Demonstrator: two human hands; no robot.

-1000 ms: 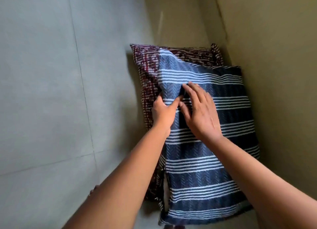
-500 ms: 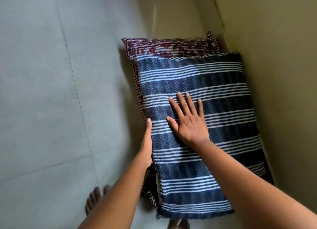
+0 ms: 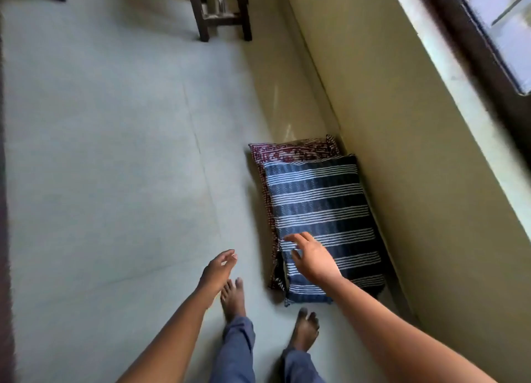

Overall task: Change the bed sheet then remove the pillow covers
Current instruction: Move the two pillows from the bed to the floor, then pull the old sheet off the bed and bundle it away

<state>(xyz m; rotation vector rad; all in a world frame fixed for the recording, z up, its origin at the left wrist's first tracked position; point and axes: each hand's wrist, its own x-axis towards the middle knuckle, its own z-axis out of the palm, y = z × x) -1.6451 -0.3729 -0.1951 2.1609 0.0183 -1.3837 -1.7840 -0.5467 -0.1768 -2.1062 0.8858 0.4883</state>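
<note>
The bare feet point(image 3: 304, 331) are standing just beside the stack, so a careless step could be kicking it askew. The left hand point(image 3: 217, 267), over the grey tiled floor point(image 3: 115, 153), and the right hand point(image 3: 311, 260), over the near end of the dark blue white-striped pillow point(image 3: 321, 204), are holding nothing, fingers loosely spread. This pillow is lying on the maroon patterned pillow point(image 3: 290, 151), against the wall. Half a second ago both hands were touching it; now they are lifting away

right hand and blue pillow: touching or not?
Cannot tell. In the head view the right hand, fingers loosely spread, overlaps the blue pillow near its front corner, but this single downward view shows neither contact nor a gap.
</note>
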